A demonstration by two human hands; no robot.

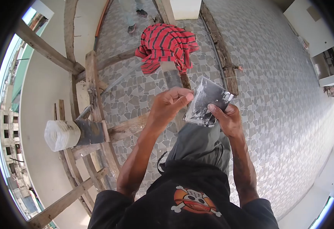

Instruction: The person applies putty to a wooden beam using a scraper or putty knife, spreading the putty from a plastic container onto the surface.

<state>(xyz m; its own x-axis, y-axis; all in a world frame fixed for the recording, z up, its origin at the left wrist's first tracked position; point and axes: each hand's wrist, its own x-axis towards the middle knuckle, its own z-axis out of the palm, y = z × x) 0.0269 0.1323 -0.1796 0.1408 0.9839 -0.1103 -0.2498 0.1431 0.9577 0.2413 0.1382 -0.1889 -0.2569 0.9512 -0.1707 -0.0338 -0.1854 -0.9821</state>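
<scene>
**Two plastering tools held above the tiled floor**

The wooden scaffold frame (94, 95) stands over the patterned floor (281, 99), a red striped cloth (167, 44) draped ahead. The right hand (228, 118) pinches a dark, plaster-smeared square plate (207, 101), tilted up and away. The left hand (171, 105) is closed around a flat metal blade (171, 76), its long axis pointing forward toward the cloth.

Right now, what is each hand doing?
Left hand: closed on a scraper blade.
Right hand: holding a flat gray plate.
</scene>
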